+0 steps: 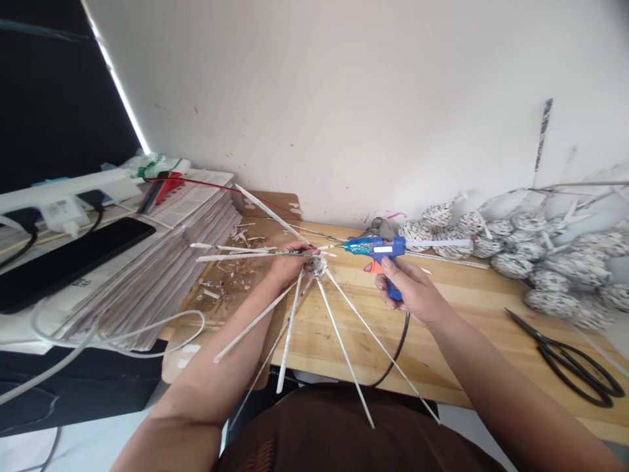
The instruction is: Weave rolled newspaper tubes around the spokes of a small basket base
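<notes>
L hand out front near centre, fingers bent & pinched, forearm angled up from lower L. R hand just to its R, apart, fingers curled in grip w/ thumb on top, forearm reaching in from lower R. Both forearms bare.

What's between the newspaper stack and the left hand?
Brown cardboard littered with paper scraps, with rolled-paper sticks crossing above it. Shows in the head view.

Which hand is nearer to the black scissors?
The right hand: it grips the glue gun, left of the scissors. The left hand is farther left, at the woven paper hub.
</notes>
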Action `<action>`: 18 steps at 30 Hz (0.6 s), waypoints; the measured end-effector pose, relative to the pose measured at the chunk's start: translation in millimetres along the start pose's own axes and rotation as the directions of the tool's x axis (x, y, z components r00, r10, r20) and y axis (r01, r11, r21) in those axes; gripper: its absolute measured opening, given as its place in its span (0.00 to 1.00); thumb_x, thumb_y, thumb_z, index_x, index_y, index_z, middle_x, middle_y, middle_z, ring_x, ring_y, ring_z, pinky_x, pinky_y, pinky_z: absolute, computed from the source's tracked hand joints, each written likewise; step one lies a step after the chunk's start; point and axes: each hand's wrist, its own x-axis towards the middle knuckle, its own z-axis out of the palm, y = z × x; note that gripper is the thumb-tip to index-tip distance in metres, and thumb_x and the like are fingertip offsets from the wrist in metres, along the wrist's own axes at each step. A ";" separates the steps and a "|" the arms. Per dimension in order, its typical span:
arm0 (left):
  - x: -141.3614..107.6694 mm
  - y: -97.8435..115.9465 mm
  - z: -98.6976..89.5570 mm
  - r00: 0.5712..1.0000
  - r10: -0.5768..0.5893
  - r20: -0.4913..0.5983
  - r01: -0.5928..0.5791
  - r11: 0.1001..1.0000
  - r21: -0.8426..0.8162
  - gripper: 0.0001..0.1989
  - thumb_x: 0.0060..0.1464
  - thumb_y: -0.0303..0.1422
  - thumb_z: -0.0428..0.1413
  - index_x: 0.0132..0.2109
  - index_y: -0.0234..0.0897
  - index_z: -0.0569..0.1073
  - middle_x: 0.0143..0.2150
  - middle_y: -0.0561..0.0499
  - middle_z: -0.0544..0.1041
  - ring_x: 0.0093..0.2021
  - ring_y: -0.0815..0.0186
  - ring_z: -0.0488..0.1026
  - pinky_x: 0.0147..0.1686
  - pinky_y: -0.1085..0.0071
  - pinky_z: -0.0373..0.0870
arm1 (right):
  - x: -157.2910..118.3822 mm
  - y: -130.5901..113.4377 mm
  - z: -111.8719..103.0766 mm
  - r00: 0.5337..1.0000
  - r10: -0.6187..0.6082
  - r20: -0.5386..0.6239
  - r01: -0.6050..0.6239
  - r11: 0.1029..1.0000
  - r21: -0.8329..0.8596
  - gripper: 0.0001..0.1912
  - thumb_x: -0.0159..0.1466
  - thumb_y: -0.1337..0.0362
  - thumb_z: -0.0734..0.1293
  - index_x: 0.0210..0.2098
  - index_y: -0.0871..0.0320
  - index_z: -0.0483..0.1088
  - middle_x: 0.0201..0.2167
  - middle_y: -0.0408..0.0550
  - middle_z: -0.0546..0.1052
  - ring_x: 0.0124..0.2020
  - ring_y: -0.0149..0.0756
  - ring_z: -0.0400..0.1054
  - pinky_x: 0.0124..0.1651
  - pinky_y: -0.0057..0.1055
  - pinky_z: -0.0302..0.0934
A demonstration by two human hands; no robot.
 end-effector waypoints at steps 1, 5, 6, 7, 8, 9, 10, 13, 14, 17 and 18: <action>0.2 -0.2 -0.4 1.000 0.002 0.000 -0.002 1.000 0.004 0.14 0.33 0.38 0.70 0.27 0.34 0.78 0.27 0.48 0.77 0.21 0.70 0.69 0.20 0.73 0.66 | -0.2 -0.4 0.4 0.999 0.024 0.023 -0.025 0.998 0.064 0.22 0.62 0.43 0.64 0.38 0.57 0.68 0.24 0.39 0.65 0.15 0.23 0.57 0.15 0.24 0.39; 0.0 0.1 -2.3 1.000 0.013 0.002 -0.013 1.000 0.016 0.14 0.35 0.38 0.70 0.27 0.34 0.79 0.29 0.47 0.78 0.22 0.70 0.69 0.20 0.74 0.66 | 0.8 -1.4 -2.0 0.992 0.044 0.118 -0.075 0.956 0.282 0.16 0.58 0.54 0.69 0.40 0.58 0.70 0.25 0.39 0.66 0.15 0.23 0.56 0.14 0.24 0.34; -0.1 0.5 -2.8 1.000 0.016 0.004 -0.016 1.000 0.016 0.13 0.35 0.37 0.70 0.27 0.34 0.78 0.29 0.47 0.78 0.23 0.70 0.70 0.21 0.74 0.67 | 1.1 -1.5 -3.5 0.990 0.037 0.137 -0.079 0.944 0.320 0.15 0.56 0.58 0.70 0.41 0.58 0.70 0.26 0.40 0.66 0.15 0.23 0.56 0.14 0.24 0.35; -0.2 0.8 -3.2 1.000 0.017 0.005 -0.017 1.000 0.015 0.13 0.35 0.37 0.70 0.27 0.34 0.78 0.30 0.47 0.78 0.23 0.70 0.70 0.21 0.74 0.67 | 1.3 -1.7 -5.1 0.987 0.031 0.156 -0.085 0.932 0.353 0.15 0.56 0.61 0.70 0.42 0.58 0.71 0.27 0.40 0.66 0.16 0.23 0.57 0.14 0.24 0.35; -0.3 1.1 -3.5 1.000 0.018 0.007 -0.018 1.000 0.014 0.13 0.35 0.38 0.69 0.27 0.33 0.78 0.30 0.47 0.78 0.24 0.70 0.70 0.21 0.74 0.68 | 1.1 -1.7 -6.6 0.985 0.024 0.173 -0.090 0.920 0.381 0.16 0.55 0.63 0.70 0.43 0.57 0.71 0.29 0.41 0.67 0.18 0.23 0.58 0.15 0.24 0.36; -0.2 1.3 -3.8 1.000 0.017 0.007 -0.017 1.000 0.012 0.13 0.35 0.38 0.69 0.26 0.33 0.78 0.31 0.47 0.78 0.24 0.69 0.71 0.21 0.74 0.68 | 0.7 -1.7 -7.9 0.982 0.016 0.190 -0.093 0.909 0.405 0.16 0.55 0.64 0.70 0.44 0.57 0.71 0.30 0.42 0.68 0.19 0.24 0.58 0.15 0.24 0.37; -0.1 1.3 -3.9 1.000 0.015 0.008 -0.015 1.000 0.011 0.14 0.35 0.38 0.69 0.26 0.33 0.78 0.31 0.47 0.78 0.24 0.70 0.71 0.21 0.74 0.68 | 0.1 -1.4 -9.0 0.979 0.006 0.205 -0.094 0.901 0.424 0.17 0.55 0.65 0.70 0.45 0.56 0.71 0.32 0.43 0.68 0.21 0.24 0.59 0.16 0.24 0.38; 0.5 0.9 -3.7 1.000 0.009 0.006 -0.009 1.000 0.010 0.14 0.35 0.38 0.69 0.26 0.32 0.77 0.31 0.48 0.78 0.24 0.71 0.70 0.21 0.75 0.67 | -2.5 0.5 -10.2 0.969 -0.019 0.246 -0.094 0.893 0.439 0.18 0.57 0.65 0.70 0.47 0.54 0.71 0.35 0.45 0.69 0.24 0.26 0.59 0.18 0.24 0.41; 0.7 0.7 -3.6 1.000 0.007 0.003 -0.007 1.000 0.009 0.14 0.35 0.38 0.69 0.27 0.32 0.77 0.32 0.48 0.78 0.24 0.71 0.70 0.21 0.76 0.67 | -3.2 1.5 -10.1 0.966 -0.023 0.256 -0.094 0.896 0.434 0.18 0.57 0.65 0.70 0.47 0.54 0.71 0.36 0.46 0.69 0.25 0.26 0.59 0.18 0.24 0.41; 1.6 -0.2 -3.6 1.000 -0.002 0.001 0.002 1.000 0.000 0.14 0.35 0.38 0.69 0.27 0.32 0.77 0.30 0.48 0.78 0.24 0.71 0.70 0.21 0.75 0.67 | -4.2 4.4 -9.9 0.961 -0.027 0.277 -0.094 0.906 0.413 0.16 0.58 0.65 0.71 0.47 0.54 0.71 0.36 0.46 0.69 0.25 0.26 0.58 0.19 0.24 0.41; 1.8 -0.4 -3.8 1.000 -0.004 0.003 0.004 1.000 0.000 0.14 0.34 0.37 0.69 0.27 0.32 0.77 0.30 0.49 0.77 0.24 0.71 0.70 0.21 0.75 0.67 | -4.1 5.1 -10.0 0.959 -0.030 0.280 -0.091 0.907 0.411 0.16 0.59 0.65 0.71 0.47 0.53 0.71 0.36 0.46 0.68 0.25 0.26 0.58 0.19 0.24 0.41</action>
